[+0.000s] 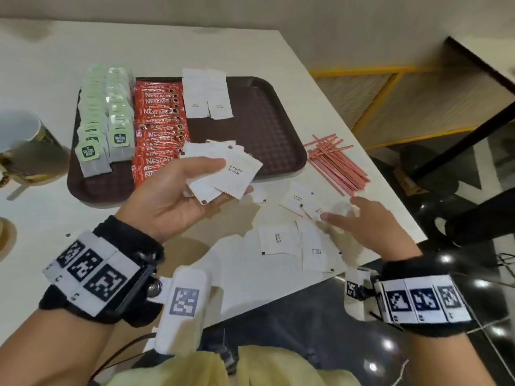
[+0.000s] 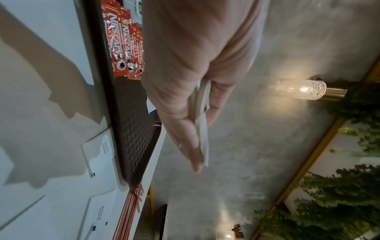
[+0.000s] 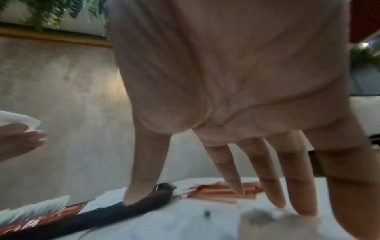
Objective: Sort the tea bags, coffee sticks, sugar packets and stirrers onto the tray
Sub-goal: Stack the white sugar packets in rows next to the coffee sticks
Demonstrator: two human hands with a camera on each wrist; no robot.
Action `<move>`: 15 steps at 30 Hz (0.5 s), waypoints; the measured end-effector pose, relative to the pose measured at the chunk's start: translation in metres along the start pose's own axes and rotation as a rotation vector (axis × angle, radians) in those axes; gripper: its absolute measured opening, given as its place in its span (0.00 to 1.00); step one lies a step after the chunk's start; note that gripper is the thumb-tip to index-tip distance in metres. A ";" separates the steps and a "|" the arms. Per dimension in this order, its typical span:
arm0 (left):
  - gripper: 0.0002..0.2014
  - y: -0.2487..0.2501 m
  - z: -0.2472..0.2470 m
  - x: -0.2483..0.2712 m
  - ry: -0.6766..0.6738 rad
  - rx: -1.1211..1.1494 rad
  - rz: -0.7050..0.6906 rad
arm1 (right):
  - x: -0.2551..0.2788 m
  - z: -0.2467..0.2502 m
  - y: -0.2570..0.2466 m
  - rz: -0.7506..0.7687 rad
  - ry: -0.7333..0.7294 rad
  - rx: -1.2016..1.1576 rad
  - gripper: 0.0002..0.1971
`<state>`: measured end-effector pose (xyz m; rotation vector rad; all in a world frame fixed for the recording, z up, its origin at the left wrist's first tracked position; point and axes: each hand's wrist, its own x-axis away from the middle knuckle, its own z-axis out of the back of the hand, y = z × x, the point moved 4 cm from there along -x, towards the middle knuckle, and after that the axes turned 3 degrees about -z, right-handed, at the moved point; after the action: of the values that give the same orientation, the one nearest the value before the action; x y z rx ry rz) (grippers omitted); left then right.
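Sugar packets (image 1: 223, 174) marked "WHITE SUGAR" sat fanned in my left hand (image 1: 172, 199), pinched between thumb and fingers so I could gather a stack. My right hand (image 1: 365, 227), fingers spread, reached toward loose packets (image 1: 278, 240) on the table (image 1: 41, 65). On the tray (image 1: 264, 129) lay green-labelled tea bags (image 1: 106, 112), red "NESCAFE" sticks (image 1: 160, 118) and 2 sugar rows (image 1: 207, 93); stirrers (image 1: 337, 162) waited beside it.

The right half of the tray (image 1: 267, 126) is lying bare in front of you, open to approach from the bench (image 1: 237, 48) edge nearest you. Tea bags (image 1: 106, 118) and coffee sticks (image 1: 158, 126) are filling its left side, and two sugar packets (image 1: 207, 94) are sitting at the far middle. The stirrers (image 1: 337, 165) are crowding the bench just right of the tray. Loose sugar packets (image 1: 281, 240) are littering the near bench. A cup (image 1: 25, 146) is standing left of the tray.
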<state>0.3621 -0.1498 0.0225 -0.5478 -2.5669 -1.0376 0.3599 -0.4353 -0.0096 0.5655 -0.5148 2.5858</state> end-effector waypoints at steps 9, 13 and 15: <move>0.23 -0.009 0.006 -0.006 0.017 0.017 0.019 | 0.006 -0.034 -0.020 0.084 0.050 -0.039 0.23; 0.17 -0.011 0.010 -0.010 0.074 0.013 0.015 | -0.008 -0.031 -0.022 0.104 0.126 -0.037 0.17; 0.16 -0.013 0.011 -0.011 0.085 0.007 0.024 | -0.012 -0.032 -0.026 0.081 0.108 -0.037 0.27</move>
<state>0.3639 -0.1531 0.0023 -0.5197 -2.4834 -1.0215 0.3727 -0.4036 -0.0357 0.3980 -0.5586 2.6597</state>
